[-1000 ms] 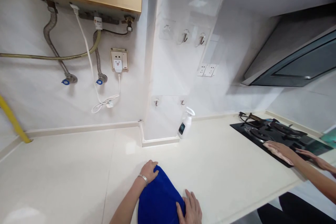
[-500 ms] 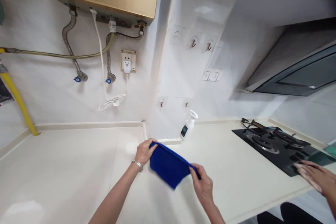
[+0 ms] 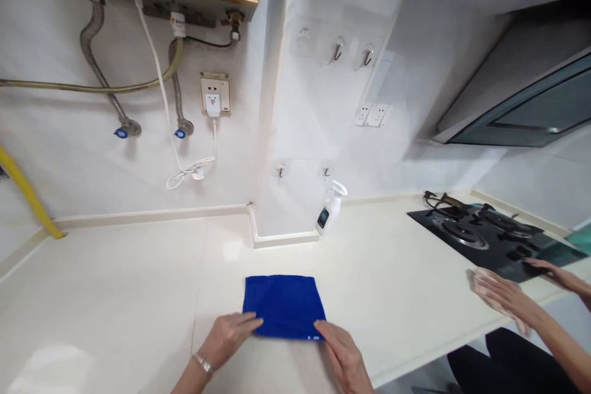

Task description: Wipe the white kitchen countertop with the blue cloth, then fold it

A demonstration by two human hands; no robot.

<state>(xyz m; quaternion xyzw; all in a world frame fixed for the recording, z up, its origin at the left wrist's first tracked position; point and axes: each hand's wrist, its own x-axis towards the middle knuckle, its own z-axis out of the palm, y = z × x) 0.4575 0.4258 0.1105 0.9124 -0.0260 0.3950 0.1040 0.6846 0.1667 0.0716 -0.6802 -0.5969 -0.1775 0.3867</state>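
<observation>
A folded blue cloth (image 3: 284, 305) lies flat on the pale countertop (image 3: 221, 265) in front of me, its long sides running left to right. My left hand (image 3: 231, 335), with a silver bracelet at the wrist, grips the cloth's near left corner. At the near right corner, beside small white marks, my right hand (image 3: 344, 351) holds the edge between its fingers. Both thumbs are partly hidden. A white spray bottle (image 3: 330, 212) stands beyond the cloth, against the corner of the wall pillar.
To the right, a co-worker's hand (image 3: 508, 298) presses a light cloth (image 3: 484, 292) on the counter; their other hand (image 3: 554, 271) is by the black gas hob (image 3: 484, 234). A plugged-in cord (image 3: 173, 135) and a yellow hose (image 3: 30, 197) hang at the left wall.
The blue cloth has come down from a tilted hold in the air to lie flat on the counter. Both my hands moved down and nearer. The co-worker's cloth hand shifted left, off the hob.
</observation>
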